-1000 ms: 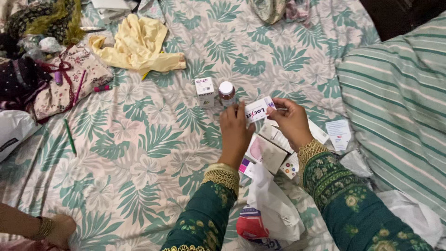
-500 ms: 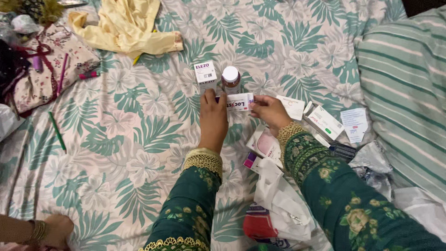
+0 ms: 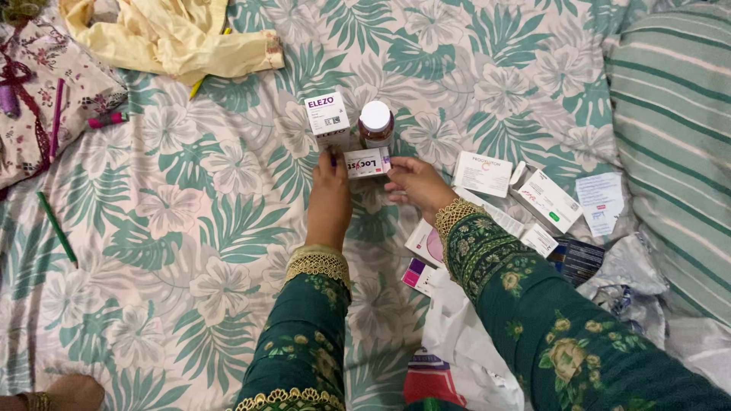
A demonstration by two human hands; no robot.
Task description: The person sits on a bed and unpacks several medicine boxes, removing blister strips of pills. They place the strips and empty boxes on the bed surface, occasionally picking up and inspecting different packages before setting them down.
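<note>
Leaf-printed bedsheet (image 3: 190, 228) lies under both hands (image 3: 369, 190) gripping a small white box (image 3: 367, 163).

Single head view, steeply downward, fairly near, over leaf-print bedsheet (image 3: 190, 228); seemingly facing pillow-side

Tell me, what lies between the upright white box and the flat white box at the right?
In the head view, between the upright white box and the flat white box stand a white-capped bottle and the small box held by both hands.

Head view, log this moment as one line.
left hand: holds small white box | right hand: holds same box | box: beside brown bottle, upright white carton | surface: floral bedsheet
</note>
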